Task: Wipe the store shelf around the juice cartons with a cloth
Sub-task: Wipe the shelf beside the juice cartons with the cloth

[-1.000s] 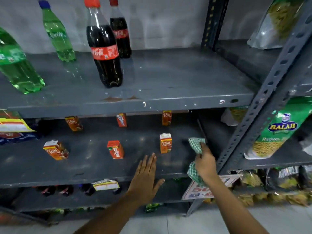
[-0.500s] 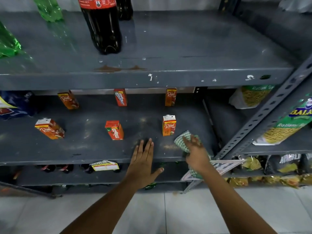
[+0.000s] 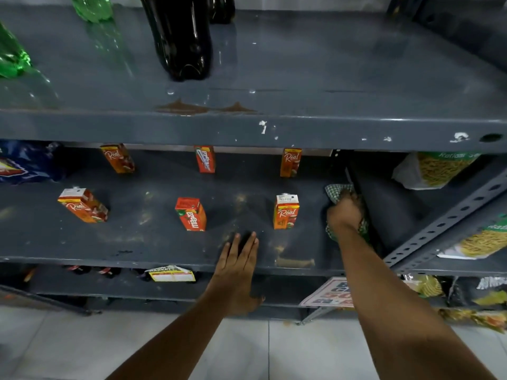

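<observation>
The dusty grey middle shelf (image 3: 153, 242) carries several small orange juice cartons in two rows. In the front row stand a Real carton (image 3: 285, 212), a Maaza carton (image 3: 191, 214) and a tilted Real carton (image 3: 82, 205). My right hand (image 3: 344, 212) presses a green checked cloth (image 3: 338, 192) onto the shelf's right end, just right of the front Real carton. My left hand (image 3: 237, 270) lies flat and empty on the shelf's front edge, fingers pointing between the Maaza and Real cartons.
The shelf above (image 3: 301, 78) juts out overhead with a dark cola bottle (image 3: 181, 39) and green bottles (image 3: 11, 56). A slotted upright (image 3: 450, 218) rises right of my right arm. Snack bags (image 3: 436, 171) fill the neighbouring bay. A yellow price tag (image 3: 171, 274) hangs below.
My right hand has pushed the cloth deeper and rightward along the shelf, past the front Real carton. My left hand has stayed on the front edge. The view has tilted down and closer.
</observation>
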A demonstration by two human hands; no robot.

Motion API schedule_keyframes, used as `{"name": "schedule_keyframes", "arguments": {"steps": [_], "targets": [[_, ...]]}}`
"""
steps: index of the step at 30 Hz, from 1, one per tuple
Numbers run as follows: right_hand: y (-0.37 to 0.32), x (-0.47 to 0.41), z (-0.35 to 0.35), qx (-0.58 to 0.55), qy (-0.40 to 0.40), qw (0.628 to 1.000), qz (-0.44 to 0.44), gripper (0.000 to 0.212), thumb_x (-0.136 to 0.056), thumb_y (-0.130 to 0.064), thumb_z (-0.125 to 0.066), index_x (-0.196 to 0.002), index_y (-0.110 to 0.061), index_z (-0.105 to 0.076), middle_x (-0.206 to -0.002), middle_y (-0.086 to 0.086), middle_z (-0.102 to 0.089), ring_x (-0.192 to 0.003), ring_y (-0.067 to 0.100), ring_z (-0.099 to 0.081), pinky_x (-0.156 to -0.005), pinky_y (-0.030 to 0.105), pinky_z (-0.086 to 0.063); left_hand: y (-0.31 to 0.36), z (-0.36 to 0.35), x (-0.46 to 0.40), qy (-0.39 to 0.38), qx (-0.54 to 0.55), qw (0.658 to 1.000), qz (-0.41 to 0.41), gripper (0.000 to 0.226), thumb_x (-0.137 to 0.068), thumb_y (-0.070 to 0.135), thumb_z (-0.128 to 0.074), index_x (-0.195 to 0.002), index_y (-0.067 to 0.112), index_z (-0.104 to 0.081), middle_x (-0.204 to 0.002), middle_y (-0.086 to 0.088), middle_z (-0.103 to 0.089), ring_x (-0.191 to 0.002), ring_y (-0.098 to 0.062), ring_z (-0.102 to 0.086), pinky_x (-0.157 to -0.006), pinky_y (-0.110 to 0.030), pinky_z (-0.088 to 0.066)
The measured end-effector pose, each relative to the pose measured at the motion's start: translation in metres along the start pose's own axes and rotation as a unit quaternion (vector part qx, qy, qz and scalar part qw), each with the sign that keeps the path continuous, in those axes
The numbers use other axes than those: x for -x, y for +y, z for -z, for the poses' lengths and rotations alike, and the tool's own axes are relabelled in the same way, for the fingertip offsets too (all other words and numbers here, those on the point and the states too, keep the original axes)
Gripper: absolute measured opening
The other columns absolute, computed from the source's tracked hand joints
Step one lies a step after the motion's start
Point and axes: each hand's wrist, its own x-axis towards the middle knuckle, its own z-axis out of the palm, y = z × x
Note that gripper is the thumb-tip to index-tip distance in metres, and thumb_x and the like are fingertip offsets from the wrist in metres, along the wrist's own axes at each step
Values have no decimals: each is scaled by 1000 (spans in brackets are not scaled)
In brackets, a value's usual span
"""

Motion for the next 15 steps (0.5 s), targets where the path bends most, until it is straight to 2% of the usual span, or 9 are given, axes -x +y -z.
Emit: {"name": "schedule_keyframes", "arguments": {"steps": [3, 7, 10, 11, 13, 15], "targets": [[-11, -46, -13, -8, -26, 1000, 4, 53, -71, -5, -55, -124, -1, -55, -131, 26, -54, -120, 42, -51, -105, 43, -42, -3, -3, 0, -3, -2, 1000, -9, 127, -76, 64, -66, -147, 22, 31, -153, 10, 40, -139, -23, 40, -115, -43, 17], [-25, -69, -17, -48, -109, 990, 78, 49, -85, 4, -53, -133, -5, -51, -142, 17, -49, -129, 33, -47, -108, 31, -33, -8, -6, 0, 2, -14, 1000, -22, 124, -76, 67, -63, -149, 21, 26, -157, 9, 34, -142, -25, 35, -117, -46, 15], [-27, -42, -10, -132, -142, 977, 84, 35, -89, -11, -55, -123, -15, -63, -131, 12, -61, -121, 32, -55, -106, 33, -41, -7, -3, -2, -11, 4, 1000, -14, 126, -74, 66, -64, -148, 24, 28, -157, 11, 34, -142, -24, 36, -116, -46, 18], [-25, -29, -6, -154, -157, 972, 85, 33, -89, -10, -56, -119, -19, -67, -126, 8, -64, -118, 29, -58, -103, 31, -43, -6, -1, -3, -18, 6, 1000, -10, 127, -73, 66, -65, -148, 25, 29, -157, 10, 33, -142, -25, 36, -115, -46, 18], [-21, 1, 5, -181, -186, 960, 105, 45, -85, 4, -52, -114, -28, -69, -126, -5, -62, -116, 18, -56, -101, 24, -40, -3, 0, -3, -22, -5, 1000, -7, 126, -74, 66, -65, -148, 23, 28, -158, 8, 31, -143, -27, 33, -114, -46, 19], [-14, 33, 19, -188, -193, 956, 115, 55, -82, 11, -48, -110, -31, -70, -130, -12, -57, -112, 13, -54, -102, 25, -41, -2, 1, -1, -19, -9, 1000, -4, 123, -76, 66, -63, -149, 22, 27, -159, 8, 32, -144, -28, 32, -115, -47, 18]]}}
